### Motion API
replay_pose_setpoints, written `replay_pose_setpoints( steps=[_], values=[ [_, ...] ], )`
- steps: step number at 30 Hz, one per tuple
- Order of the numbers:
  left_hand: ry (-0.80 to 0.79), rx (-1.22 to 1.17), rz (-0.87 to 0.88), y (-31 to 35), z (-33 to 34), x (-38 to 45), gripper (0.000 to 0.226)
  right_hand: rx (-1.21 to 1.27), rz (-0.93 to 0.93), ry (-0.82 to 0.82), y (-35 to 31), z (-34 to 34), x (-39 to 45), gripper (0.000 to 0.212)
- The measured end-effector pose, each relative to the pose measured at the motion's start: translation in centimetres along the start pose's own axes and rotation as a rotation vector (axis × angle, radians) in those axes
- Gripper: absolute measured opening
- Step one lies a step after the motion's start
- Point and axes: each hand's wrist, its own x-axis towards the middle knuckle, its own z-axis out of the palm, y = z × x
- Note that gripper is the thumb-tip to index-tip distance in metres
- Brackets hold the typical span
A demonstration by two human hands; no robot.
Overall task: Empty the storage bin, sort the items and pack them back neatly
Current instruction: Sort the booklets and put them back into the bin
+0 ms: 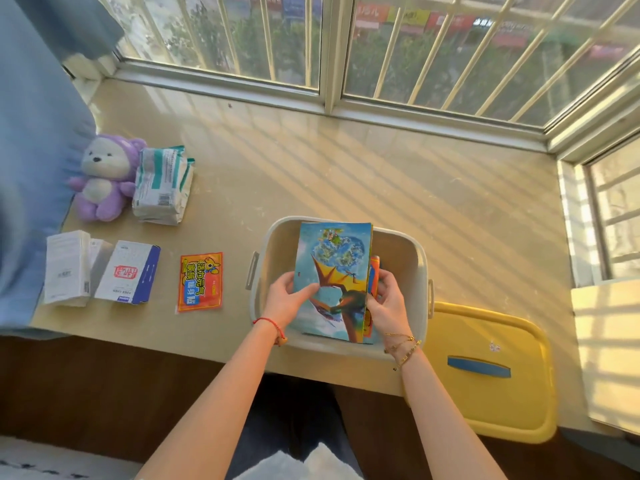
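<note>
The table (pixel 346 174) is a broad, smooth beige slab running under a barred window, glossy enough to carry stripes of sunlight. A blue curtain (pixel 31 188) of soft cloth hangs in folds over its left end. At the near right edge lies the yellow lid (pixel 491 403), a rounded plastic rectangle with a blue handle strip, partly overhanging the table edge.

Just left of the lid stands the storage bin (pixel 273 244), a pale plastic tub with rounded corners and a grey clip on each side. Held inside its opening is a stack of picture books (pixel 334 271): thin, glossy, blue covers with a bright dinosaur print, tilted with the top edge toward the window.

Far to the left, a fuzzy purple plush bear (pixel 100 178) sits upright, touching a crinkly white-and-teal soft pack (pixel 162 185). In front of these lie a white carton (pixel 67 268) and a white-and-navy box (pixel 128 271), side by side, then a flat shiny orange sachet (pixel 200 282) nearer the bin.

The left hand (pixel 289 299) grips the books' left edge, thumb lying on the cover. The right hand (pixel 389 303) clasps the right edge, fingers curled around the pages. Thin bracelets circle both wrists.
</note>
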Motion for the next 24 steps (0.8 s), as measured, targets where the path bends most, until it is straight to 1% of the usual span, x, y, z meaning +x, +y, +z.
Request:
replay_pose_setpoints(
  steps=[2, 5, 11, 15, 18, 22, 24],
  values=[
    [0.023, -0.018, 0.06, 0.7, -1.2, -0.8, 0.035, -0.002, -0.013, 0.005, -0.6, 0.1, -0.5, 0.031],
    [0.063, -0.047, 0.132, 1.7, -3.8, -2.2, 0.034, -0.009, -0.021, 0.027, -1.7, 0.6, -1.0, 0.034],
    [0.184, -0.171, 0.169, 2.8, -11.1, -4.2, 0.032, -0.006, -0.057, 0.019, -4.8, 4.2, -1.0, 0.029],
    [0.251, -0.193, 0.17, 3.0, -16.9, -4.6, 0.035, -0.029, -0.083, -0.019, -6.8, 8.3, -0.9, 0.029],
    [0.336, -0.21, 0.195, 3.4, -21.1, -3.9, 0.038, -0.048, -0.1, -0.035, -7.9, 12.2, -0.8, 0.03],
    [0.334, -0.187, 0.182, 4.0, -26.9, -1.0, 0.031, -0.066, -0.089, -0.046, -8.2, 18.3, -0.4, 0.028],
    [0.32, -0.133, 0.187, 4.4, -29.3, 1.4, 0.026, -0.072, -0.06, -0.031, -7.6, 21.5, -0.1, 0.025]
  ],
)
